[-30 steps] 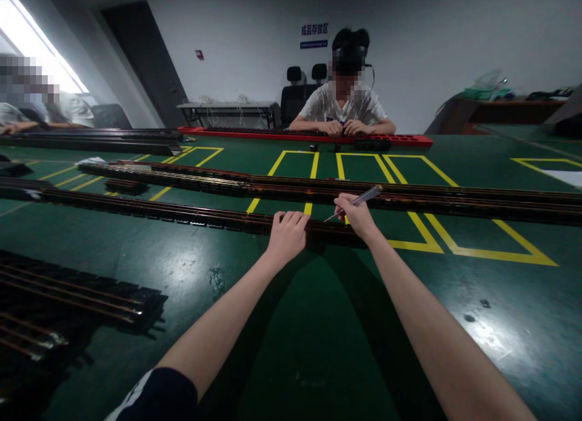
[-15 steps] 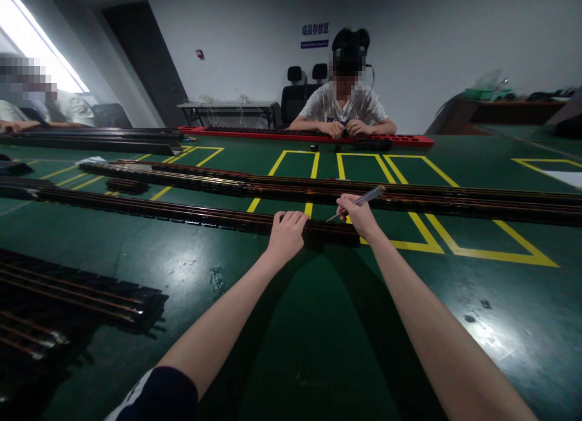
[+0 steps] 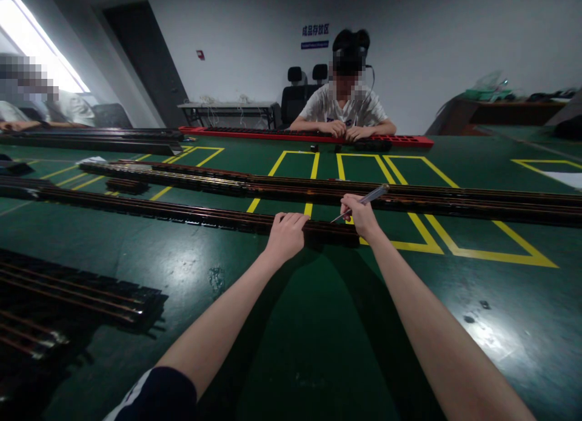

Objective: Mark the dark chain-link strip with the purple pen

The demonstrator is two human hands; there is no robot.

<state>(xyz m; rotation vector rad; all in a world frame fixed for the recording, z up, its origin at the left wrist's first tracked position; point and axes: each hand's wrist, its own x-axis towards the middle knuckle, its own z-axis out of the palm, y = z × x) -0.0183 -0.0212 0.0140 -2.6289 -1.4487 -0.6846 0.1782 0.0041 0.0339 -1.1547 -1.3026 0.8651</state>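
Note:
A long black strip with copper-coloured lines (image 3: 195,215) runs across the green table, and its right end lies in front of me. My left hand (image 3: 286,236) grips this strip near that end, fingers curled over its far edge. In my right hand (image 3: 359,215) is a screwdriver (image 3: 373,195) with a pale, see-through handle, pinched like a pen. Its thin shaft slants down to the left, the tip at the strip just right of my left hand. Whether the tip touches the strip I cannot tell.
Behind it lie more long dark strips (image 3: 431,199). Other black strips (image 3: 82,290) rest at the near left. Across the green table (image 3: 300,336), marked with yellow tape (image 3: 504,253), a co-worker (image 3: 345,108) handles a red frame (image 3: 411,141). Another person sits far left.
My right hand and the screwdriver have shifted slightly to the right along the strip. My left hand stays in place. The co-worker's hands opposite have moved a little.

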